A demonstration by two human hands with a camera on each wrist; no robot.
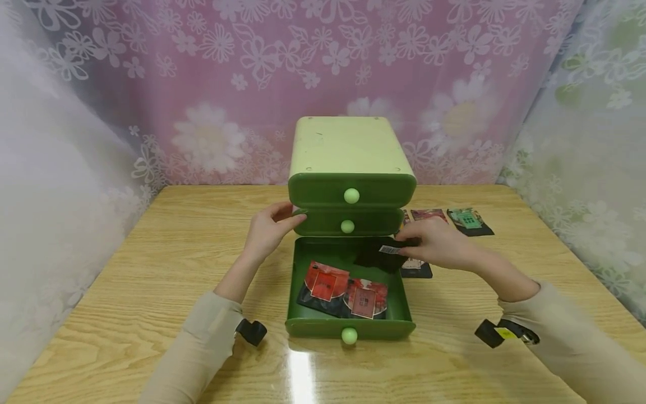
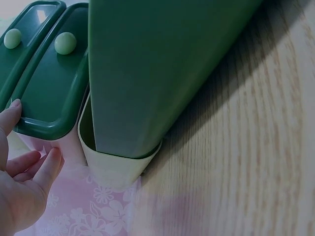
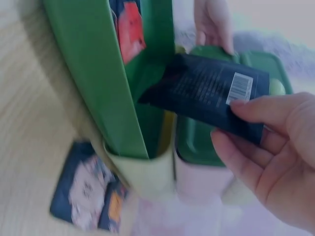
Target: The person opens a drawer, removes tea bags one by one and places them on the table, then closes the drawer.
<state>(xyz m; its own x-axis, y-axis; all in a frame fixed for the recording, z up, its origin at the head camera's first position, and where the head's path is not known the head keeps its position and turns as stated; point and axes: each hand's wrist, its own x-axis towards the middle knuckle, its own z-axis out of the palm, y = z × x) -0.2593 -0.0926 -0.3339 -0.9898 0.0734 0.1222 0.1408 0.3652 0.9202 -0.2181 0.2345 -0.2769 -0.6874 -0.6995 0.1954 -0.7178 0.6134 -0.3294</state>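
A small chest of drawers [image 1: 348, 143] with green fronts and pale round knobs stands on the table, its bottom drawer [image 1: 291, 292] pulled out. Two red-and-black packets [image 1: 327, 286] lie in that drawer. My right hand [image 1: 444, 244] pinches a black packet [image 3: 206, 91] between thumb and fingers, over the drawer's rear right side. Its printed back with a white barcode faces up. At the chest's left side, my left hand [image 1: 267, 230] touches the middle drawer front [image 2: 54, 93] with its thumb, the other fingers being by the pink side wall.
On the table right of the chest lie more packets: a green-and-black packet [image 1: 470, 220], a reddish packet [image 1: 428, 214] and a dark packet [image 1: 416, 270] close beside the open drawer. A floral curtain [image 1: 252, 101] hangs behind the wooden table [image 1: 202, 235].
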